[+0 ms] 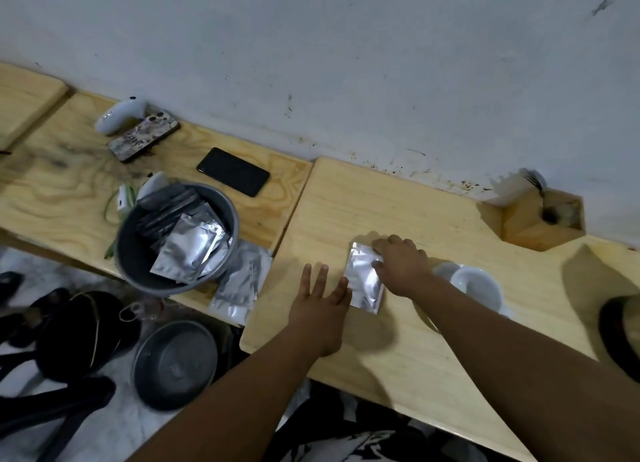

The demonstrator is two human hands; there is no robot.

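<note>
A silver foil pouch (363, 281) lies flat on the light wooden table (381, 205). My right hand (401, 264) rests on its right edge, with fingers curled over the top corner and the thumb on the foil. My left hand (320, 304) lies flat beside the pouch, fingers straight, fingertips touching its lower left edge. A grey metal bucket (138, 264) to the left holds several more silver pouches (194, 247). A flat stack of pouches (239, 285) lies next to the bucket.
A white bowl (479, 288) stands right of my right hand. A black phone (232, 171), a patterned phone case (143, 137) and a white controller (119, 114) lie near the wall. A metal pan (175, 364) and dark items sit on the floor at left.
</note>
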